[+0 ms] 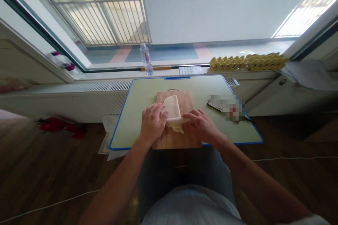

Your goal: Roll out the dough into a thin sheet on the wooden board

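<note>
A flat, pale sheet of dough (171, 106) lies on a wooden cutting board (186, 100), its ragged near edge folded or bunched. Across the dough runs a whitish rolling pin (175, 120). My left hand (153, 121) is closed over the pin's left end, its thumb along the top and its fingers beside the dough's left edge. On the other end, my right hand (201, 122) is closed with its fingertips pointing left. Both palms hide the ends of the pin.
The board rests on a pale green table (139, 98) with blue edging. A pixelated item (228, 107) lies at its right. Along the windowsill stand a clear bottle (146, 59) and a yellow ruffled object (246, 62). A red object (62, 127) sits on the floor at left.
</note>
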Action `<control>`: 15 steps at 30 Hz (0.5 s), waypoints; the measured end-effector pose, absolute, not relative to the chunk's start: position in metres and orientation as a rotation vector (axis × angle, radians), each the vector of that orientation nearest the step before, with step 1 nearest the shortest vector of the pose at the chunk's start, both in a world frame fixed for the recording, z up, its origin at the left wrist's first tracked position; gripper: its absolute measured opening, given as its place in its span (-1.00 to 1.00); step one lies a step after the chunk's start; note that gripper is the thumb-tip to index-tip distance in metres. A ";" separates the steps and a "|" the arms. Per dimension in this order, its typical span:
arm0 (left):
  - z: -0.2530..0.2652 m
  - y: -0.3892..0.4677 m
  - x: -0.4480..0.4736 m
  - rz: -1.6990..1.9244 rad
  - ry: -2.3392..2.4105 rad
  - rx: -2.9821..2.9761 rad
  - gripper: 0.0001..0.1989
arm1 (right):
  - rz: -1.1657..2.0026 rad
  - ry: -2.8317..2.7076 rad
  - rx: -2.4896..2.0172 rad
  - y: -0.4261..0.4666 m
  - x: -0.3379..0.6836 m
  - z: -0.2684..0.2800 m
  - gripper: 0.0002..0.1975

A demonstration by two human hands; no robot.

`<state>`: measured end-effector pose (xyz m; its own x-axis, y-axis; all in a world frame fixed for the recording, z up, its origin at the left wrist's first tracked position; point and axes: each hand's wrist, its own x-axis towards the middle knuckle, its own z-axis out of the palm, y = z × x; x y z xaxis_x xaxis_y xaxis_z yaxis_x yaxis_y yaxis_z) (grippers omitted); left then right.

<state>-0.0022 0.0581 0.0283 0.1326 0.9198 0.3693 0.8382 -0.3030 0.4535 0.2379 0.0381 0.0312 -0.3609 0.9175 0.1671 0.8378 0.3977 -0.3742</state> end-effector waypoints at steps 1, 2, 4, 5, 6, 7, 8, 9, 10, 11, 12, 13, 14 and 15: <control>0.023 0.060 0.001 0.809 1.788 2.283 -0.62 | 0.300 -2.308 -1.535 0.040 0.236 0.030 -0.68; 0.019 0.063 0.003 0.733 1.811 2.302 -0.61 | 0.283 -2.302 -1.547 0.042 0.235 0.029 -0.69; 0.012 0.070 0.006 0.642 1.844 2.325 -0.58 | 0.248 -2.294 -1.572 0.046 0.231 0.029 -0.67; 0.011 0.074 0.007 0.623 1.847 2.331 -0.57 | 0.225 -2.287 -1.597 0.050 0.229 0.029 -0.63; 0.011 0.079 0.007 0.611 1.847 2.334 -0.57 | 0.199 -2.275 -1.632 0.054 0.226 0.029 -0.58; 0.012 0.084 0.007 0.602 1.851 2.333 -0.56 | 0.169 -2.258 -1.676 0.058 0.223 0.029 -0.55; 0.013 0.089 0.007 0.587 1.857 2.332 -0.55 | 0.138 -2.232 -1.726 0.062 0.220 0.029 -0.53; 0.015 0.093 0.008 0.565 1.865 2.329 -0.54 | 0.114 -2.206 -1.770 0.066 0.217 0.028 -0.53; 0.017 0.094 0.008 0.539 1.871 2.328 -0.53 | 0.102 -2.192 -1.800 0.069 0.214 0.027 -0.53; 0.018 0.094 0.009 0.516 1.874 2.328 -0.52 | 0.099 -2.187 -1.814 0.069 0.213 0.026 -0.53; 0.019 0.090 0.009 0.501 1.871 2.334 -0.52 | 0.101 -2.185 -1.817 0.067 0.212 0.025 -0.53; 0.019 0.083 0.009 0.497 1.863 2.344 -0.52 | 0.106 -2.185 -1.814 0.061 0.212 0.023 -0.51; 0.019 0.074 0.009 0.502 1.852 2.355 -0.52 | 0.111 -2.185 -1.807 0.053 0.213 0.021 -0.50; 0.018 0.061 0.009 0.510 1.836 2.367 -0.52 | 0.115 -2.186 -1.799 0.041 0.215 0.019 -0.48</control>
<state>0.0091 0.0609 0.0185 0.2155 0.9561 0.1988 0.9215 -0.2664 0.2825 0.2150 0.0408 0.0193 -0.1655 0.9689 0.1841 0.9443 0.2096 -0.2539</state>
